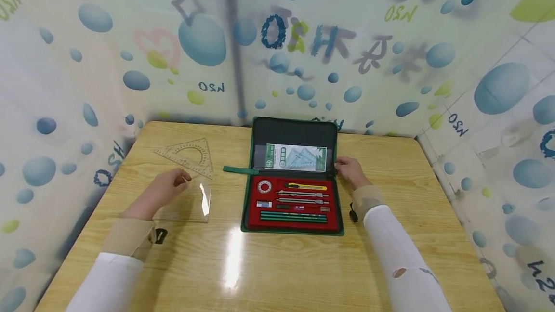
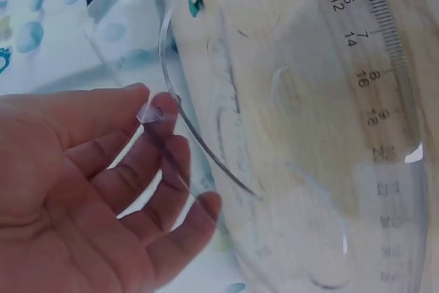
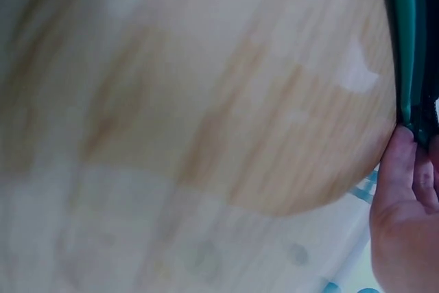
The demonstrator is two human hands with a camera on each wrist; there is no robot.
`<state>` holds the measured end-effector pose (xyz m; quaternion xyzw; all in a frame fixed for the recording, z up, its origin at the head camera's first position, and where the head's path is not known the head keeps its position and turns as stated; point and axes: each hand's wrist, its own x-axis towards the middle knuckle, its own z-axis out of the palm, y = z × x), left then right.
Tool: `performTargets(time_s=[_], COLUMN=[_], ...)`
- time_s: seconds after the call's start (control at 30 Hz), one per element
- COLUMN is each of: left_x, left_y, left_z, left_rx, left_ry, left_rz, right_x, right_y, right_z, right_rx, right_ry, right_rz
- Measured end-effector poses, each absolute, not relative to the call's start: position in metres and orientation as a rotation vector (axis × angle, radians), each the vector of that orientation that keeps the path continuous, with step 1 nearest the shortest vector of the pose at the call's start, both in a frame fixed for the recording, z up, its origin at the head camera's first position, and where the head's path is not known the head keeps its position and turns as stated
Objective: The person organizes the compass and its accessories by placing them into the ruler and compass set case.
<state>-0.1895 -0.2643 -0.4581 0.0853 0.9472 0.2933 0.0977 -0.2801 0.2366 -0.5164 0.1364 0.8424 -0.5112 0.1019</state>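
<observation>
A clear set square (image 1: 205,201) is pinched at one corner by the left hand (image 1: 168,188), left of the geometry case (image 1: 295,131) — best held gently; the case's edge is touched by the right hand (image 1: 351,172) — grip unclear

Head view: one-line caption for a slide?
Left hand pinching a clear plastic measuring tool, right hand touching an open green-edged drawing-instrument case on a wooden table.

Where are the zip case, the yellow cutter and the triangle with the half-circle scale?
Zip case (image 1: 295,131): head view, black lining of its lid.
Yellow cutter (image 1: 309,187): head view, middle of its body.
Triangle with half-circle scale (image 1: 206,156): head view, clear band along its right edge.
</observation>
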Motion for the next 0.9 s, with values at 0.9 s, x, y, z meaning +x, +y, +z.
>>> performTargets(time_s=[0.9], left_x=[-0.207], left_y=[-0.175], left_z=[-0.406], left_rx=[0.664], left_ry=[3.237], left_rz=[1.061], right_x=[-0.257], right_y=[0.242], right_z=[-0.514], right_rx=[0.173], right_ry=[2.714], right_rz=[-1.551])
